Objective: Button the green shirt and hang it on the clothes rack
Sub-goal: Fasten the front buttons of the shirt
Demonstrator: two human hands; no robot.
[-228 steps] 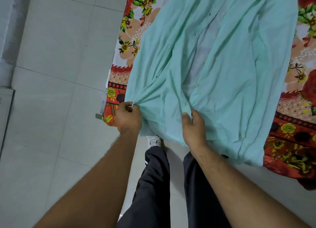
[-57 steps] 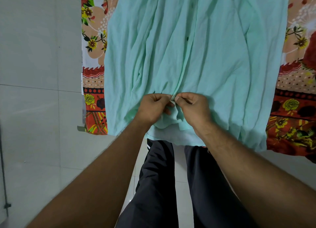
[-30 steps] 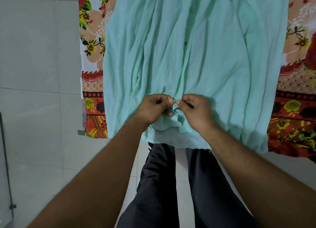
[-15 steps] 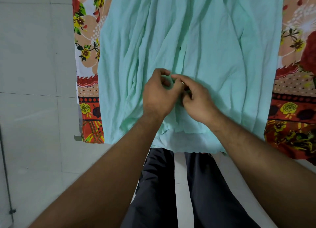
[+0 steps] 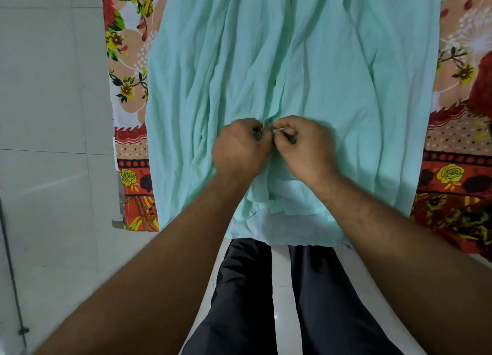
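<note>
Left hand (image 5: 238,148) pinching green shirt (image 5: 346,88) | right hand (image 5: 306,147) pinching same shirt | shirts: 1 | hands: 2

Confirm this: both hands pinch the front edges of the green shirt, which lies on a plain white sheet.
Wrong in one respect: the head view shows a floral sheet in red, orange and yellow. The left hand and right hand do pinch the front edges of the green shirt.
</note>
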